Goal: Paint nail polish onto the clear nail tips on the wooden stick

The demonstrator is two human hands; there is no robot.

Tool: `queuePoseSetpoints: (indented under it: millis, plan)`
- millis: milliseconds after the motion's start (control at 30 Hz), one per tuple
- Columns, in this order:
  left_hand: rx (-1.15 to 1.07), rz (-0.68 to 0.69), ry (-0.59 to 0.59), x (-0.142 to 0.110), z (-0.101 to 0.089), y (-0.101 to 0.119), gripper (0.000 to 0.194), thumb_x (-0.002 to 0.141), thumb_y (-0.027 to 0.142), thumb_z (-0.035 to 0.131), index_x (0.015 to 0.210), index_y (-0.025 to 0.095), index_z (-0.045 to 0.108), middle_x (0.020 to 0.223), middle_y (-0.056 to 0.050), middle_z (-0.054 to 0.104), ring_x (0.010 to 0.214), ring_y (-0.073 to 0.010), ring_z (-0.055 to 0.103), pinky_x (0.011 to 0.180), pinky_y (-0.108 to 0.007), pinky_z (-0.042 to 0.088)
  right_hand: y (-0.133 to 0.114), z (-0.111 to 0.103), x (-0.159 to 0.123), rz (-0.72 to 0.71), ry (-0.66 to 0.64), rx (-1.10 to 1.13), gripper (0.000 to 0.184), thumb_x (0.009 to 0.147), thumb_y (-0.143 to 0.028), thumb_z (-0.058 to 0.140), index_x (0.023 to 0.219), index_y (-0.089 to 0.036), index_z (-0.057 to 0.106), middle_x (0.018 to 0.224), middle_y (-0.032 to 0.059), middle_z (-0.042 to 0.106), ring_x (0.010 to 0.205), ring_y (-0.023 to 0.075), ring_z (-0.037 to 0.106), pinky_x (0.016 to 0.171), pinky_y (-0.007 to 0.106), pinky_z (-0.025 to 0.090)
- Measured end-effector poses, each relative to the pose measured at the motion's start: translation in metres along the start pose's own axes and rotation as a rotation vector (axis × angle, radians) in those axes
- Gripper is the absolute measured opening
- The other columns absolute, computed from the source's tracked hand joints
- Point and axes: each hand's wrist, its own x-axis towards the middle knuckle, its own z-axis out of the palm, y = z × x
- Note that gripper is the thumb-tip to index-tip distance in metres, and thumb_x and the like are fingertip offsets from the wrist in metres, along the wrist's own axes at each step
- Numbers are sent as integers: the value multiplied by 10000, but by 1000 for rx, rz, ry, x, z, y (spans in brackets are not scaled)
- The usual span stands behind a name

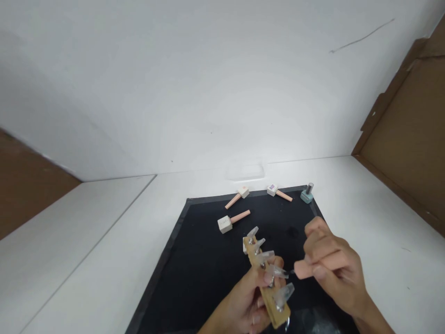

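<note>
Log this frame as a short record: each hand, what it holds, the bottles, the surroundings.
left hand: holds wooden strip
on strip: five clear tips
right hand: holds pink-handled brush
brush end: at a tip near the left thumb; contact unclear
pink-capped bottles: three, lying down
teal bottle: upright, gray cap
surface: black mat
sides: brown panels

Left hand (248, 299) has most of its palm tucked behind the wooden strip (274, 313), and both forearms run off the bottom edge. There's a white bottle (244, 245) mostly blocked by the strip's far end, so can't make out much of it. Brush tip (291, 272) is kinda blurry, and bottle label (272, 186) print is too tiny to read.
</note>
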Motion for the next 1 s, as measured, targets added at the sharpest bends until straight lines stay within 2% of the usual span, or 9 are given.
queuePoseSetpoints:
  millis: [133,300,400,467,600,667,800,867,1000]
  plan:
    - [6,-1,-20,0,1,-1,275,674,301,726,680,187,475,381,112,401,220,1,187,225,-112,161,0,-1,1,47,-91,8,226,961,-365,510,789,-234,576,600,-30,658,504,133,535,576,332,420]
    - [15,22,-46,0,-7,-4,270,681,299,707,634,181,469,397,103,395,223,-1,202,221,-111,187,2,0,-2,2,4,37,348,972,-244,484,626,-221,460,535,-58,547,476,115,458,595,333,421]
    - [33,19,-75,0,-6,-4,231,705,287,680,661,184,479,402,109,397,218,-2,185,221,-112,198,2,1,-1,33,-29,54,263,963,-339,508,727,-235,561,581,-34,594,510,135,495,588,338,420]
    - [39,23,-66,1,-4,-3,230,708,290,682,675,187,478,408,107,414,216,-5,189,220,-116,200,1,1,0,64,-80,60,218,951,-377,524,805,-235,603,596,-23,617,516,142,507,580,338,413]
    - [13,25,-19,1,3,-1,341,662,310,739,610,187,425,387,108,383,225,5,185,224,-113,135,1,2,0,26,-46,64,298,961,-282,505,667,-231,509,533,-56,537,464,118,434,587,334,408]
    - [-23,21,19,2,5,0,377,636,284,767,594,184,406,381,111,375,241,17,173,238,-102,106,2,2,0,-2,-12,51,321,964,-270,496,646,-228,481,532,-56,523,474,119,441,587,331,411]
    - [-81,-8,-1,2,3,-1,273,672,263,734,623,178,479,362,104,400,224,5,187,226,-113,129,0,-1,2,12,-63,-10,185,951,-316,527,792,-230,568,608,-28,614,524,133,522,591,331,422]
    - [-92,-14,-6,2,0,-3,200,698,271,711,683,172,538,371,102,417,220,2,190,225,-115,142,-1,-2,3,37,-109,-48,126,924,-278,563,808,-228,574,612,-23,626,540,140,527,574,322,420]
    - [-74,-7,20,2,-3,-5,209,681,256,734,728,176,546,395,107,413,238,7,190,237,-108,118,0,-1,0,18,-45,-43,241,907,-203,543,677,-229,479,538,-54,532,485,123,453,563,317,412]
